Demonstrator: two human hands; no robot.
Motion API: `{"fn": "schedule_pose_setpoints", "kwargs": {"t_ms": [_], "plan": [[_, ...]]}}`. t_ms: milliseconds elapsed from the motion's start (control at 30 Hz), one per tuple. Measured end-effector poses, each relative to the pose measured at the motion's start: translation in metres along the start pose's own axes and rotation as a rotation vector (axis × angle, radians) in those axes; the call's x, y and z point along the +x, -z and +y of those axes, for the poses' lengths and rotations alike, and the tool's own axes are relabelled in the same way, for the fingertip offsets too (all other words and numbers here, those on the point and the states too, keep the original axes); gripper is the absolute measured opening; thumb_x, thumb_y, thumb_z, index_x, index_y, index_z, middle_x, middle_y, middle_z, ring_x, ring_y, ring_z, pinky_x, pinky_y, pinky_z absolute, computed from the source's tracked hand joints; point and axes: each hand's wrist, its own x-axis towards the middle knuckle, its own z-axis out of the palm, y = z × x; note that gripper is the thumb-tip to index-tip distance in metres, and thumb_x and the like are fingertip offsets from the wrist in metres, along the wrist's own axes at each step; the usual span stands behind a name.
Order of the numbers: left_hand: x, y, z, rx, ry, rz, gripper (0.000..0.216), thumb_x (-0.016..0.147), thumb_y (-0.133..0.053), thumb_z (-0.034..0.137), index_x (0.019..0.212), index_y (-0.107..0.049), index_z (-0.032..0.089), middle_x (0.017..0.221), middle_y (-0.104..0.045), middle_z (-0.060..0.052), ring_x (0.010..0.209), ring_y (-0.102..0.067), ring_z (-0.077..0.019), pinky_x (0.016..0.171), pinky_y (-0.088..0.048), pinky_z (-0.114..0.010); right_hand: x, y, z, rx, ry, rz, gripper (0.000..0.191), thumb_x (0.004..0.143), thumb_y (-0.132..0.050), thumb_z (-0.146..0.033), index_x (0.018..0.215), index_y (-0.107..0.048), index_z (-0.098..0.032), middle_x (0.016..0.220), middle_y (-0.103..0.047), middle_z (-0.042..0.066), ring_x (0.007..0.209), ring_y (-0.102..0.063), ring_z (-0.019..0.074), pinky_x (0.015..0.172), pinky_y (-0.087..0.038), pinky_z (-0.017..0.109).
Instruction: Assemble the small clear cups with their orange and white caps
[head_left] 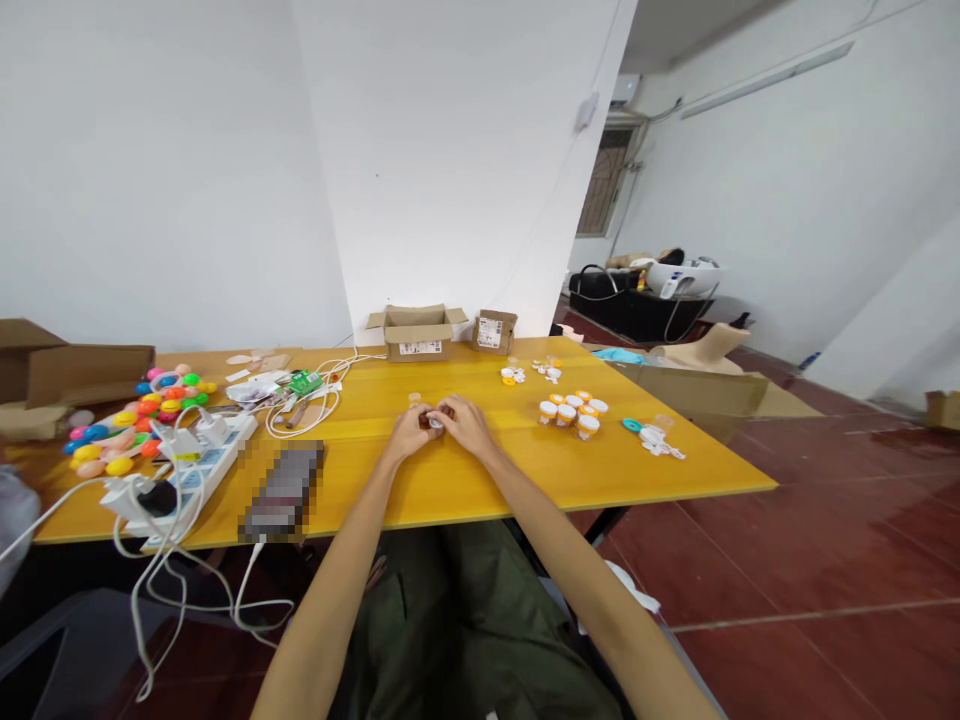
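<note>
My left hand [409, 436] and my right hand [466, 424] meet over the yellow table. Between their closed fingers is a small piece [435, 423], partly white and partly dark; most of it is covered, so its kind cannot be made out. Just behind the left hand stands a small clear plastic cup [415, 398]. To the right of my right hand, several small round containers [566, 411] with white tops and orange rims stand in a group. Farther right lie loose white plastic parts [660, 441] beside a green ring [632, 425].
Two cardboard boxes, one open [418, 338] and one smaller [493, 331], stand at the back. More white parts [551, 372] lie before them. At left are a phone [285, 490], a power strip [210, 470], tangled cables, a green circuit board [305, 382] and colourful balls [146, 425].
</note>
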Motion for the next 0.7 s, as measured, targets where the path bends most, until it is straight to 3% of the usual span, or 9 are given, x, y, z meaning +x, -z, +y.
{"fn": "schedule_pose_setpoints", "kwargs": {"t_ms": [167, 367, 700], "plan": [[0.0003, -0.0015, -0.0019, 0.000, 0.015, 0.007, 0.021, 0.063, -0.075, 0.020, 0.083, -0.069, 0.020, 0.081, -0.072, 0.001, 0.077, -0.065, -0.0160, 0.078, -0.053, -0.030, -0.0007, -0.0014, -0.0009, -0.027, -0.029, 0.029, 0.025, 0.089, -0.064, -0.041, 0.072, -0.063, -0.024, 0.076, -0.066, 0.001, 0.071, -0.059, 0.0166, 0.064, -0.042, 0.026], [-0.0009, -0.0005, 0.0014, 0.000, 0.027, 0.000, 0.021, 0.063, -0.074, 0.019, 0.083, -0.069, 0.020, 0.077, -0.071, 0.002, 0.074, -0.065, -0.0162, 0.074, -0.052, -0.029, -0.0009, 0.0004, -0.0035, -0.021, -0.014, 0.022, 0.018, 0.090, -0.063, -0.034, 0.075, -0.064, -0.024, 0.081, -0.069, 0.001, 0.075, -0.061, 0.0171, 0.069, -0.043, 0.026], [-0.0018, -0.0011, 0.0073, 0.047, 0.040, -0.010, 0.019, 0.064, -0.071, 0.014, 0.082, -0.067, 0.019, 0.076, -0.069, 0.002, 0.074, -0.064, -0.0159, 0.074, -0.051, -0.029, -0.0025, -0.0032, -0.0010, -0.189, -0.062, 0.030, 0.024, 0.092, -0.063, -0.041, 0.074, -0.064, -0.025, 0.084, -0.070, 0.005, 0.077, -0.062, 0.0201, 0.065, -0.038, 0.029]]}}
